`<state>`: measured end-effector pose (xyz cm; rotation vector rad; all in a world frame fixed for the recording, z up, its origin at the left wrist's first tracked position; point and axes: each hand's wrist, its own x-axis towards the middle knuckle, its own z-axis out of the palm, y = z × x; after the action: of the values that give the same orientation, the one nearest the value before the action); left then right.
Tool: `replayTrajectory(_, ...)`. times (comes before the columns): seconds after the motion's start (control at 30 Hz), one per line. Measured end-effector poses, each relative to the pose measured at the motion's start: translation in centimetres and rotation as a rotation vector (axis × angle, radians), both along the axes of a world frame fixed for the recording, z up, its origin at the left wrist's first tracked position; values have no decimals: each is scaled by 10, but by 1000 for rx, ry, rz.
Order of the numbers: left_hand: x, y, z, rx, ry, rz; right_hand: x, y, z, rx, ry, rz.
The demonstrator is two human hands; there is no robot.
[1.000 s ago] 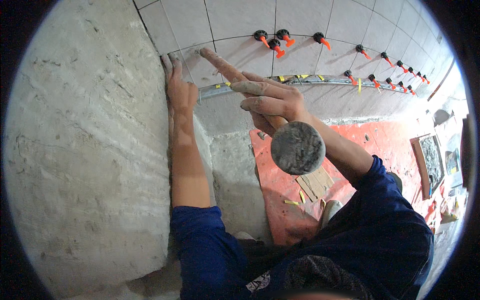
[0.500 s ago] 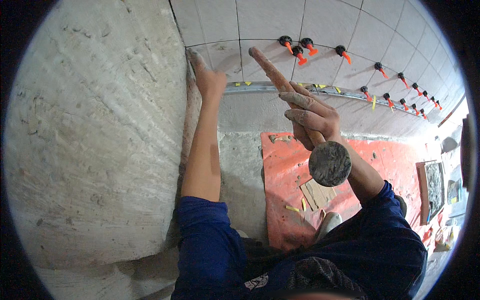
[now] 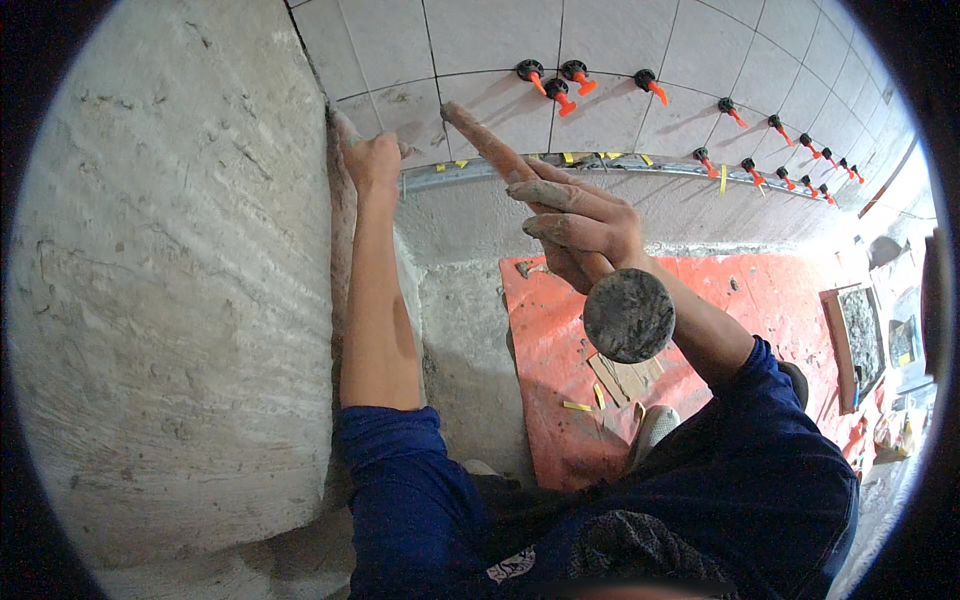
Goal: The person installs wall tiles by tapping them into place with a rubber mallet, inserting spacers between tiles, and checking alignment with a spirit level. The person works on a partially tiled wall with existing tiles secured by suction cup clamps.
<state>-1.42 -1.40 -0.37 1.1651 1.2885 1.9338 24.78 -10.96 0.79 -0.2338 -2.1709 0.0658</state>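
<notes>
R hand [image 3: 590, 220] is wrapped round a mallet [image 3: 628, 316], gripping the handle [image 3: 485, 142] up nr the head. Long axis runs diag.: the round dark head sits low, by the R wrist, and the bare end points up & L at the tiled wall [image 3: 500, 35]; can't tell from where I stand if it touches. L hand [image 3: 375, 160] is up in the corner at that wall's L edge, fingers against the seam w/ the rough concrete wall [image 3: 170, 250], thumb out to the R; can't tell if it's pinching anything.

Key relation: the end tile [image 3: 410, 105] of the bottom row lies btwn the L hand and the handle's bare end, so L hand is nearer, while the mallet head is on the far side of the R hand, turned away from the tile.

Edges: concrete shuts off the L side, no room there. A metal strip [image 3: 440, 177] runs along the tiling's bottom edge, w/ yellow wedges [image 3: 568, 158] on it. To the R, orange-handled clips [image 3: 566, 104] stick out, the nearest ones up & R of the handle, so a swing that way is tight. More open room is below the strip, over the floor [image 3: 460, 350] and the red sheet [image 3: 720, 290].
</notes>
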Motion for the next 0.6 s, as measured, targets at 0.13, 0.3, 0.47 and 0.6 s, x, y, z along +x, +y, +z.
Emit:
replayTrajectory(0.13,-7,9,-9,38,71,26,-6,0,-2,-24,-17,17)
replayTrajectory(0.3,-10,8,-11,53,46,31,-13,11,-1,71,66,3)
replayTrajectory(0.47,-15,7,-13,30,0,-71,-10,8,-1,-24,97,-28)
replayTrajectory(0.6,-21,17,-18,63,56,-35,-9,6,-2,31,57,-19)
